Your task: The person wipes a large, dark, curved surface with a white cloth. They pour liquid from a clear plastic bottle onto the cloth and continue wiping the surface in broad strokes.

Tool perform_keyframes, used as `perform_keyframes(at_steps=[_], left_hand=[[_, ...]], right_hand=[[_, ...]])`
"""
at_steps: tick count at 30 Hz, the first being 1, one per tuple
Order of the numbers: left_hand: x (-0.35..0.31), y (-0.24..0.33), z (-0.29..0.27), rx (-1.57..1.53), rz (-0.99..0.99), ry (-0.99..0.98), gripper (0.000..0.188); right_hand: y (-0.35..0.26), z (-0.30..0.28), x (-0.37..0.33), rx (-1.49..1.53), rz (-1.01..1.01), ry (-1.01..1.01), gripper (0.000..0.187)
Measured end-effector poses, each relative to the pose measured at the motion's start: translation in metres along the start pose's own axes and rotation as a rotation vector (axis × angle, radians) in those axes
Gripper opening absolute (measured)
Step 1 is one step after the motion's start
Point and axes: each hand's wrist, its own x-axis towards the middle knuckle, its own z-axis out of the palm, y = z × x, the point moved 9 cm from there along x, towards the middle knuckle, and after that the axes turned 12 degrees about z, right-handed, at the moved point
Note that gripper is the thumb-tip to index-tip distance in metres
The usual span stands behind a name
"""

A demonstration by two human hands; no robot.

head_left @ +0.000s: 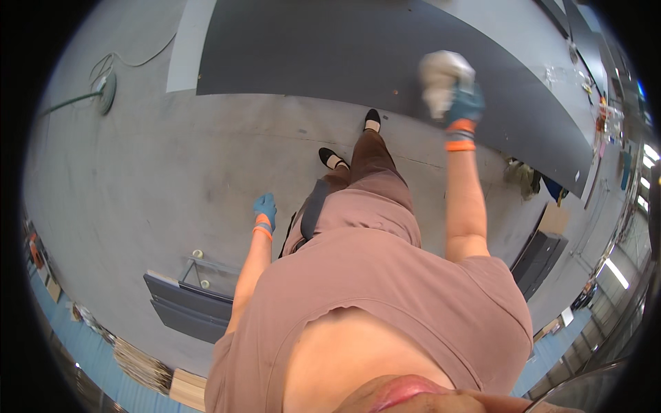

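My right hand [467, 104], in a blue glove with orange and grey cuff bands, is closed on a crumpled white cloth [446, 74]. Arm stretched forward, it holds the cloth at the right part of a large dark grey panel [310, 51]. The hand and cloth are slightly blurred, and whether the cloth presses on the panel I cannot tell. My left hand [265, 210], gloved the same way, hangs low beside my left hip. Its fingers are curled in, and nothing shows in them.
A round-based stand [108, 94] and a loose cable [141, 63] are at the far left. Dark panels [189, 310] sit on a wheeled frame behind my left arm. More dark boards [540, 265] stand at the right, and crumpled cloths [521, 177] hang below the panel's near edge.
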Motion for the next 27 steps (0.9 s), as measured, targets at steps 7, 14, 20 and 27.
perform_keyframes(at_steps=[7,14,20,27], left_hand=[[0.009,0.015,-0.001,-0.026,0.038,-0.003,0.012],[-0.001,0.037,-0.009,-0.16,-0.012,0.1,0.015],[-0.009,0.14,-0.009,-0.123,0.07,0.135,0.022],[0.008,0.131,-0.009,-0.233,0.056,0.132,0.018]], right_hand=[[0.086,0.055,0.022,-0.517,0.538,0.177,0.018],[-0.33,0.273,-0.126,0.009,-0.393,-0.305,0.027],[-0.491,0.364,-0.318,0.206,-0.396,-1.618,0.033],[-0.417,0.274,-0.223,0.616,0.368,-1.913,0.04]])
